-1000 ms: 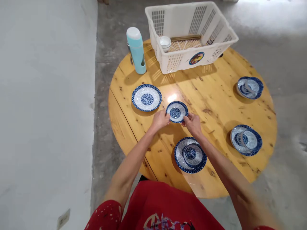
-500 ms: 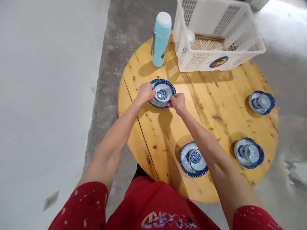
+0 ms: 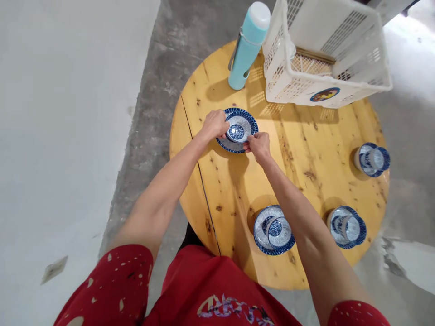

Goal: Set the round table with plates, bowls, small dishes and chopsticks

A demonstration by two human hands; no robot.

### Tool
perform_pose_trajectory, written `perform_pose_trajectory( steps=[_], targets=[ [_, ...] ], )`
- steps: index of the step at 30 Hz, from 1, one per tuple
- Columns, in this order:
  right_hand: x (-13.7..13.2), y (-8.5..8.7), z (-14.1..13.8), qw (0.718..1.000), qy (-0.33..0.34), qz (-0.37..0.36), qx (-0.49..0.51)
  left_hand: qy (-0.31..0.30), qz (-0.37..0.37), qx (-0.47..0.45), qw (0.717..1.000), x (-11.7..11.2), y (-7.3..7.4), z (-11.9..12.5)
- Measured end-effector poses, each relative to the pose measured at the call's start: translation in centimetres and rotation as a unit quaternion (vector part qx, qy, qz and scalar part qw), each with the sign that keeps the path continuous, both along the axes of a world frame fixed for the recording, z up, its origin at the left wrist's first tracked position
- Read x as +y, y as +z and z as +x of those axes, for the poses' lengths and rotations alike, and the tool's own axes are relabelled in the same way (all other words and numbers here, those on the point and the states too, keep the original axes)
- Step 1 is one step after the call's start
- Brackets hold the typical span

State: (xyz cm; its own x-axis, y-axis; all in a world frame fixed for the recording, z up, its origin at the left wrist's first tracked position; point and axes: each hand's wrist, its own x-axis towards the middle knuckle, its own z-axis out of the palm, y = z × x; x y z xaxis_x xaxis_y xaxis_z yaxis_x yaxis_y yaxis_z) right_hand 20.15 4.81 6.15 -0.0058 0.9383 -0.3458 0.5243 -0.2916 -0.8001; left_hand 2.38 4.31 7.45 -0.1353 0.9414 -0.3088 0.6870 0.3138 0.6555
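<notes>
A small blue-and-white bowl rests on a patterned plate with a dark blue rim at the far left part of the round table. My left hand is closed at the bowl's left edge, its fingertips partly hidden. From the lower right, my right hand pinches the bowl's rim, its fingers close to the plate's edge as well. Whether either hand also grips the plate is hard to see.
On the round wooden table stand a light blue flask and a white plastic crate with a bundle of sticks inside. Similar stacked dishes sit near the front, at the lower right and at the right edge.
The camera view has shifted and tilted, so the flask and crate appear farther right. Both hands stay at the bowl, with little visible movement against the table.
</notes>
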Motion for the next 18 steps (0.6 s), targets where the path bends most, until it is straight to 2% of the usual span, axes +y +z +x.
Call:
perform_pose_trajectory(
  steps=[13, 16, 18],
  targets=[
    [-0.1, -0.5, 0.2, 0.999, 0.025, 0.007, -0.022, -0.009, -0.011, 0.043, 0.999, -0.1, 0.5, 0.1],
    [-0.3, -0.1, 0.5, 0.999, 0.031, 0.021, -0.025, -0.001, 0.02, 0.073, 0.997, -0.5, 0.7, -0.3],
    [-1.0, 0.8, 1.1, 0.999, 0.024, 0.038, -0.015, 0.03, 0.062, 0.071, 0.995, -1.5, 1.2, -0.8]
  ],
)
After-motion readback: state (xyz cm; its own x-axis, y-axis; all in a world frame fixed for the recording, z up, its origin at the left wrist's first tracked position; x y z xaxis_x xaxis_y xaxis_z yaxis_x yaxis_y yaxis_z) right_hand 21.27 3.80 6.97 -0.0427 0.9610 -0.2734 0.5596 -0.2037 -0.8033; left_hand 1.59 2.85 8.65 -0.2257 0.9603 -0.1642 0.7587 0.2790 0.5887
